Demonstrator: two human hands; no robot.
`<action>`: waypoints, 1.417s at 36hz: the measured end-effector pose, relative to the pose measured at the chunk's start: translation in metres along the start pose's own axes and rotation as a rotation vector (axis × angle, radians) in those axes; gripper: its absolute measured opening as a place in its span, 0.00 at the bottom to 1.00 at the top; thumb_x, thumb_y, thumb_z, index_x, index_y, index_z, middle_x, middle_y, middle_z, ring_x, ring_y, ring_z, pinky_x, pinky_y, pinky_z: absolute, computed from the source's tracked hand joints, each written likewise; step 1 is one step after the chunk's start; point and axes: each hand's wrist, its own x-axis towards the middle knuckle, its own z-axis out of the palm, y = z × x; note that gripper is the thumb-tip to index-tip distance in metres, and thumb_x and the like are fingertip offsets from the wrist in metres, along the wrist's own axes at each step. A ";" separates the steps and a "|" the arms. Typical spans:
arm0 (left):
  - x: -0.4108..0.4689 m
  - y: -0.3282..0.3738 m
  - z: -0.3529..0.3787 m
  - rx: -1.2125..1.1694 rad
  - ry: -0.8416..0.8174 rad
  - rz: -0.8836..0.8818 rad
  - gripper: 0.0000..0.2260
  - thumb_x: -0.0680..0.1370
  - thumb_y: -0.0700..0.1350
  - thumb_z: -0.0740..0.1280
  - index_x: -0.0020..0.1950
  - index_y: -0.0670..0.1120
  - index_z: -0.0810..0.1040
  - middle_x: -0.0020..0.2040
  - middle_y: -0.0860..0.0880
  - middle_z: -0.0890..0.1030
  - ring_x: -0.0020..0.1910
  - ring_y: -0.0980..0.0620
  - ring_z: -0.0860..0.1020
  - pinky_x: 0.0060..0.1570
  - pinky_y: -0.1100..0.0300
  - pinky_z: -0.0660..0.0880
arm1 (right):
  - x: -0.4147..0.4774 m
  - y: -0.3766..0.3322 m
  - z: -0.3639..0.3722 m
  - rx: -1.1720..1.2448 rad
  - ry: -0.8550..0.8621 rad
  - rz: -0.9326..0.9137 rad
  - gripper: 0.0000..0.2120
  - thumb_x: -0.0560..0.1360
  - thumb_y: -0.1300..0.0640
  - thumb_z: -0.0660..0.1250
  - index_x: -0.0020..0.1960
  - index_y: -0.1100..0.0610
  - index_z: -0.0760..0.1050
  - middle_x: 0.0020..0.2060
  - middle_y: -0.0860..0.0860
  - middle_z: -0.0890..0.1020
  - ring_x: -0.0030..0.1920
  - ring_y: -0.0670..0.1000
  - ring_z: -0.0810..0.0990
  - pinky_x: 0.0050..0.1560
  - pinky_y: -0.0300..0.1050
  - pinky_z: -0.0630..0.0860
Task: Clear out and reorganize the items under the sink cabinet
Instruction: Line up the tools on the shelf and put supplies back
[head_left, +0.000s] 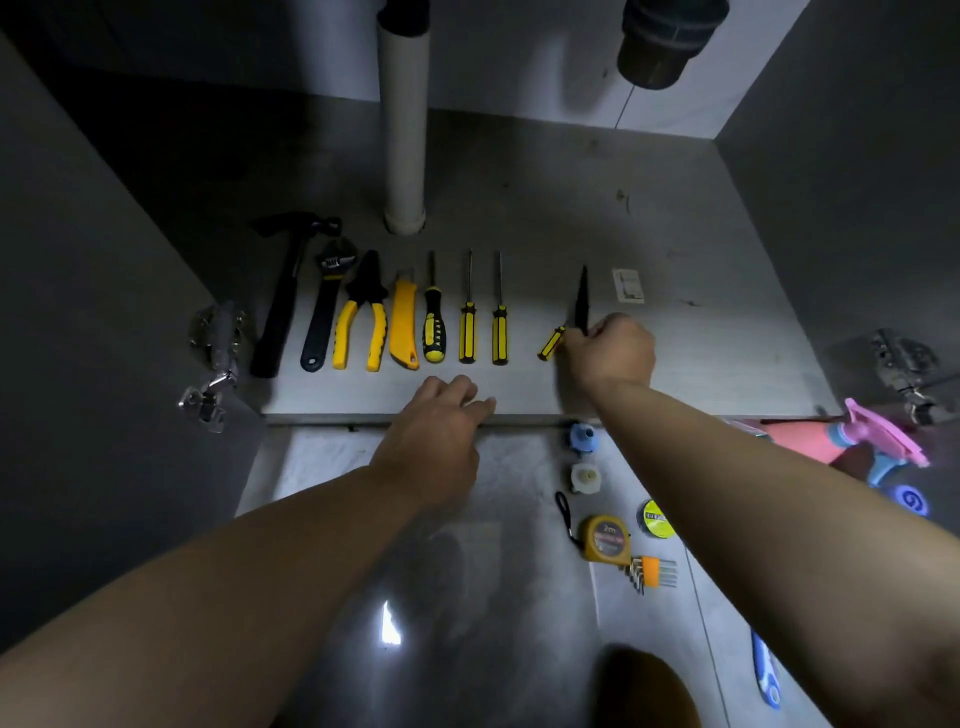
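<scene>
Centre right: the right hand (610, 348) grips a yellow-handled screwdriver (551, 344) and a black pointed tool (583, 296) on the cabinet floor (701, 332). Centre: the left hand (441, 415) rests relaxed at the floor's front edge, below the tool row (404, 322).

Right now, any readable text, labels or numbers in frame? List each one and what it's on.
"2m": on the face of the yellow tape measure.
Red label below that, on the same tape measure: too blurred to read.
Yellow label on the tape roll: has print, too small to read.
White card: faint marks, unreadable.
Nothing else legible.
</scene>
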 end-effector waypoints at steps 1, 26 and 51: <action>0.000 0.000 0.000 -0.001 -0.003 -0.002 0.27 0.80 0.42 0.64 0.79 0.50 0.66 0.75 0.50 0.67 0.72 0.48 0.63 0.69 0.55 0.68 | 0.004 0.005 -0.003 -0.023 0.009 0.035 0.13 0.74 0.49 0.70 0.49 0.59 0.81 0.49 0.59 0.84 0.52 0.61 0.82 0.46 0.43 0.70; -0.002 0.002 -0.001 -0.024 0.013 -0.013 0.28 0.79 0.41 0.65 0.79 0.49 0.66 0.75 0.50 0.67 0.72 0.48 0.62 0.70 0.54 0.67 | -0.024 0.003 0.022 -0.103 -0.172 -0.484 0.20 0.77 0.60 0.69 0.69 0.57 0.76 0.63 0.56 0.77 0.60 0.57 0.77 0.63 0.47 0.74; -0.002 -0.001 0.001 -0.025 0.013 0.004 0.28 0.79 0.42 0.65 0.79 0.49 0.66 0.75 0.49 0.67 0.72 0.48 0.62 0.70 0.54 0.67 | -0.004 0.021 0.011 -0.187 -0.026 -0.219 0.17 0.79 0.59 0.65 0.67 0.60 0.74 0.65 0.60 0.71 0.64 0.62 0.70 0.64 0.52 0.71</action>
